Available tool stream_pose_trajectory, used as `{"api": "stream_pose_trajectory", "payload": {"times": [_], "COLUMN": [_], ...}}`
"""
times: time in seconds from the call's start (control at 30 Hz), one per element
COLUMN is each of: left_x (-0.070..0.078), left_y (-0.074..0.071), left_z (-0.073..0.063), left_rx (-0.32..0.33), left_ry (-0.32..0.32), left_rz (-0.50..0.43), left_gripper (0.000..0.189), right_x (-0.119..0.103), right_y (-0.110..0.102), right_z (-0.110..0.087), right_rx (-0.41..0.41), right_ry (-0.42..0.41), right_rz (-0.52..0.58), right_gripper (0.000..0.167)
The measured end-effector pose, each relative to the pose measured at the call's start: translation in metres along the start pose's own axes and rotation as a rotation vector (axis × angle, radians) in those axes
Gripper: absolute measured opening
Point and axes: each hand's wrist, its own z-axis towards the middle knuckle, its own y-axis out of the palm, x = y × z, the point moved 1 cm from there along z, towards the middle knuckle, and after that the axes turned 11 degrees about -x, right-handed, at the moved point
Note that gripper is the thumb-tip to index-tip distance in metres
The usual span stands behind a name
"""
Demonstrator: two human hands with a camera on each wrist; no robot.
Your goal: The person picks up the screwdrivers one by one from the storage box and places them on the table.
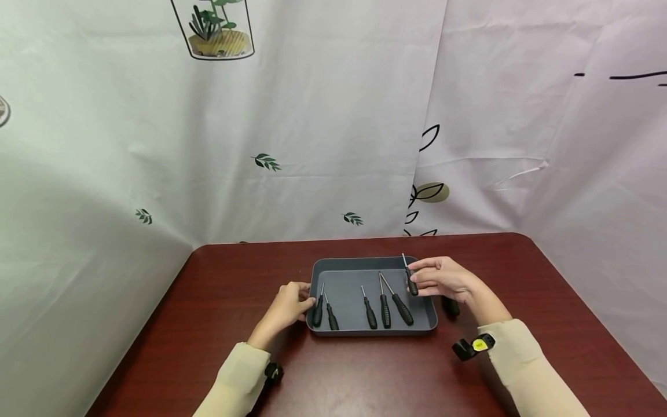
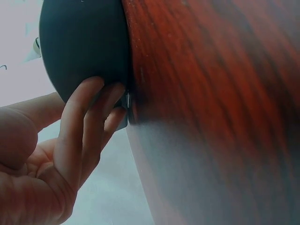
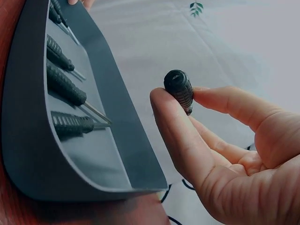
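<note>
Head view: a gray tray lies toward the tabletop's far edge, carrying five screwdrivers, two near its left edge and three right of its middle, handles toward its near edge. The right hand pinches another, the held screwdriver, by the tray's far right corner; its long axis runs far to near, shaft tip toward the far edge, tilted slightly left. The left hand grips the tray's left edge.

Left wrist view: fingers press the tray's outer wall.

Right wrist view: thumb and fingers squeeze the handle, its butt facing the camera.
</note>
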Motion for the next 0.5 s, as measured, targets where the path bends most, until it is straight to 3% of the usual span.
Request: {"api": "stream_pose_trajectory", "payload": {"times": [0.17,0.5], "left_x": [0.0,0.0], "left_y": [0.001,0.0], "left_z": [0.0,-0.001], "left_rx": [0.007,0.001], "left_ry": [-0.02,0.003], "left_rz": [-0.02,-0.013], "left_gripper": [0.042,0.042], "right_x": [0.003,0.006], "right_y": [-0.005,-0.018], "right_z": [-0.004,-0.017], "right_rx": [0.002,0.005], "right_ry": [0.003,-0.011], "right_rz": [0.015,0.042], "right_gripper": [0.049,0.048]}}
